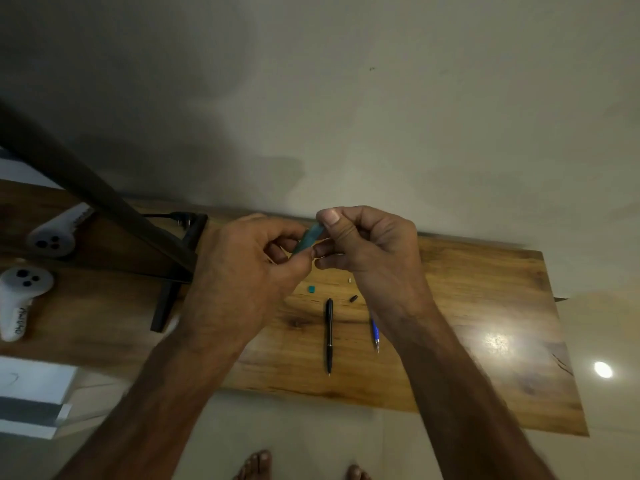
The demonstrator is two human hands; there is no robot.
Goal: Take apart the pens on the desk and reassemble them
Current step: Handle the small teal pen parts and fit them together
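Above the black pen [329, 336], clear of the desk [467, 306], a teal pen barrel [308, 239] is pinched at one end by the left hand [242, 268], at the other by the right hand [370, 240]; beyond the black pen lie a teal piece [312, 288] and a black tip [353, 299]; right of it, a blue pen [374, 332].

Three pens in all: one teal pen barrel [308, 239] held between two grips, the left grip [242, 268] and the right grip [367, 240], plus one black pen [329, 336] and one blue pen [374, 332] lying on the surface [467, 289]. Three small loose parts lie beyond them: one teal piece [312, 288], one black piece [353, 299], one white piece [349, 280]. Two white controllers sit at the left: a far controller [52, 237] and a near controller [20, 292]. Two bare feet show nearest: a left foot [254, 464] and a right foot [356, 472].
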